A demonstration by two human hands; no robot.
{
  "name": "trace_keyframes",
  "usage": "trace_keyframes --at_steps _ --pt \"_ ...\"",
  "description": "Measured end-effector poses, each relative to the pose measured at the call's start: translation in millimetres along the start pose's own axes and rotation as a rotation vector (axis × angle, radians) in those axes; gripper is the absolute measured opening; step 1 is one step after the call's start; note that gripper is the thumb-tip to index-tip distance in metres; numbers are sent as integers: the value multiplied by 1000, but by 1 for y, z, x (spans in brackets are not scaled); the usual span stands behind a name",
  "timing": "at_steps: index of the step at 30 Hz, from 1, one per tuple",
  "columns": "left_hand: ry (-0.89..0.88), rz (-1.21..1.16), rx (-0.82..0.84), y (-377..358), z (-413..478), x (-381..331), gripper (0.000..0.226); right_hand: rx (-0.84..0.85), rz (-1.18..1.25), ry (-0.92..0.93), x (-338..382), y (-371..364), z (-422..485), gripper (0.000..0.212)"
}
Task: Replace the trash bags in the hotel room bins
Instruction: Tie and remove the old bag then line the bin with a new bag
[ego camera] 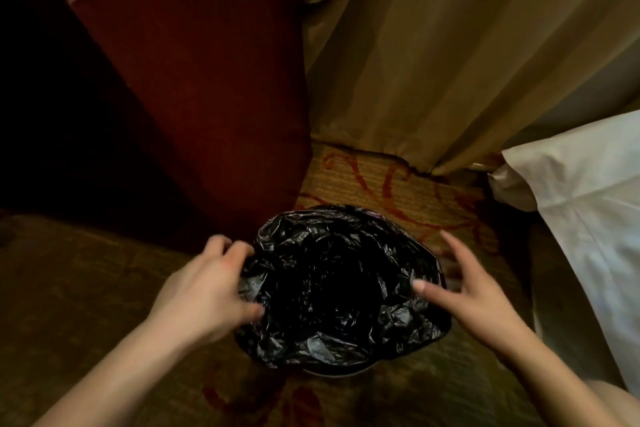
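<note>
A round bin stands on the carpet below me, lined with a crinkled black trash bag [341, 288] whose edge is folded out over the rim; only a thin pale sliver of the bin [332, 372] shows at the near side. My left hand [207, 291] curls around the bag's left edge, fingers and thumb pinching the plastic. At the right edge my right hand [474, 291] is spread wide, its thumb resting on the bag and its fingers blurred beside the rim.
A dark red upholstered chair [194, 87] rises close behind the bin on the left. Tan curtains [450, 55] hang to the floor at the back. White bed linen [588, 194] juts in from the right. Patterned carpet [381, 184] surrounds the bin.
</note>
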State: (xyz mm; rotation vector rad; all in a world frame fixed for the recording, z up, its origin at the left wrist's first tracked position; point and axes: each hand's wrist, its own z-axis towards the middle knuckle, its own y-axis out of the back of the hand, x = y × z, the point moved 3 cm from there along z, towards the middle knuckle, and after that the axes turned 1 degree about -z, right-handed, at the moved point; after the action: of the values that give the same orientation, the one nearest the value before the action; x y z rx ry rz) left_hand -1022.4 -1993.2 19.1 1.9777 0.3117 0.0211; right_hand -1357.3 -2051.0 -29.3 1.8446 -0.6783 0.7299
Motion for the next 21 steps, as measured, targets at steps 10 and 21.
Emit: trace_keyframes --at_steps 10,21 --pt "-405 23 -144 -41 6 -17 120 341 -929 635 87 -118 5 43" --pt "-361 17 9 -61 13 -3 143 636 -981 445 84 -150 36 60"
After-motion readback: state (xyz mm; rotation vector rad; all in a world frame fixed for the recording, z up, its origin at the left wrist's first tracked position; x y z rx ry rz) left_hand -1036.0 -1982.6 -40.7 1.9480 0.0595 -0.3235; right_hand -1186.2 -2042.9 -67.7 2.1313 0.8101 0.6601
